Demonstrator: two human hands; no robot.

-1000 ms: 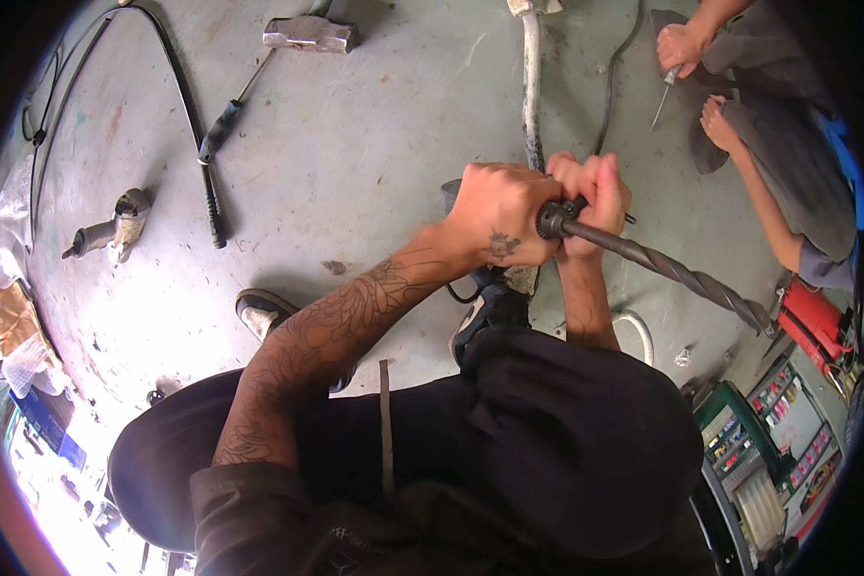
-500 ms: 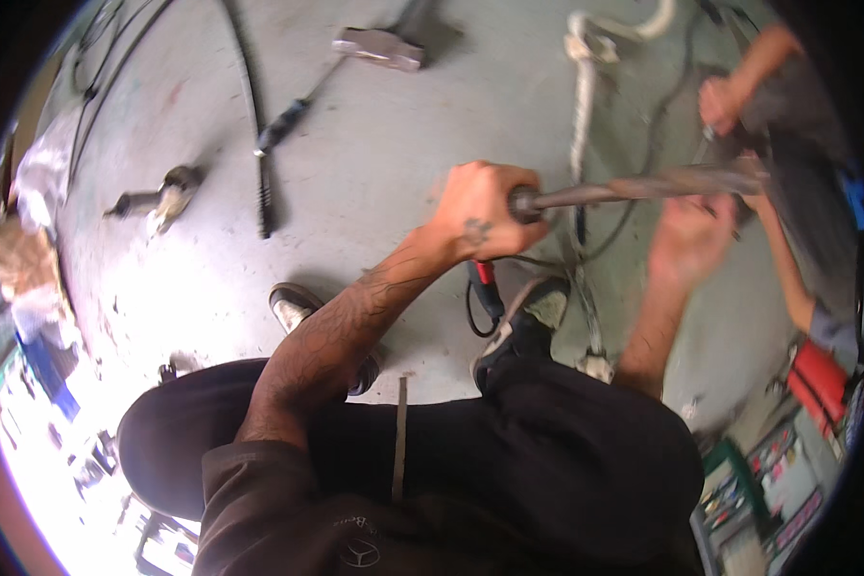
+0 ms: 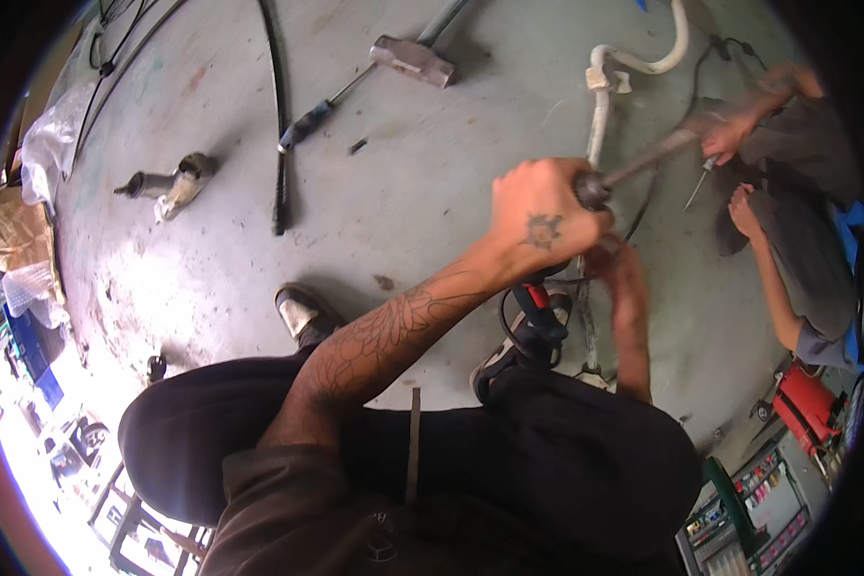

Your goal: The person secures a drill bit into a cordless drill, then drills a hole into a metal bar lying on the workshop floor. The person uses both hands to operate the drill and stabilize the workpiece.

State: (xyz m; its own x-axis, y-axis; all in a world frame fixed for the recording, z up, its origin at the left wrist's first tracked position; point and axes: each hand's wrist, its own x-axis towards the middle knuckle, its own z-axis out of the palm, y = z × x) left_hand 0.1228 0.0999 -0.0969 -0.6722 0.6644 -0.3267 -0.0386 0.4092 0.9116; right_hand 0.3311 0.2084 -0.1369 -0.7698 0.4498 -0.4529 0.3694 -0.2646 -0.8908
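Note:
My left hand [image 3: 547, 206] is closed round the front of what looks like a corded power drill [image 3: 541, 300], whose black and red handle hangs below my fist. A dark round chuck [image 3: 593, 191] shows at its thumb side, and a long drill bit [image 3: 648, 158], smeared by motion, runs toward the upper right. Close behind the left wrist is my right hand [image 3: 612, 257], blurred and partly covered, its fingers not readable. A white bent bar [image 3: 598, 130] lies on the floor beyond my hands, passing beneath them toward my right shoe [image 3: 494, 365].
A co-worker's hand [image 3: 732, 134] at the right holds a screwdriver [image 3: 703, 182]. On the floor lie a sledgehammer [image 3: 413, 61], another screwdriver [image 3: 309, 123], a black hose [image 3: 276, 125] and a metal fitting [image 3: 168, 184]. A red bag [image 3: 804, 408] and tool tray [image 3: 773, 514] sit lower right.
My left hand and the drill have moved right, and the bit now tilts more upward. My right hand has drawn back from near the bit's far end to beside my left wrist.

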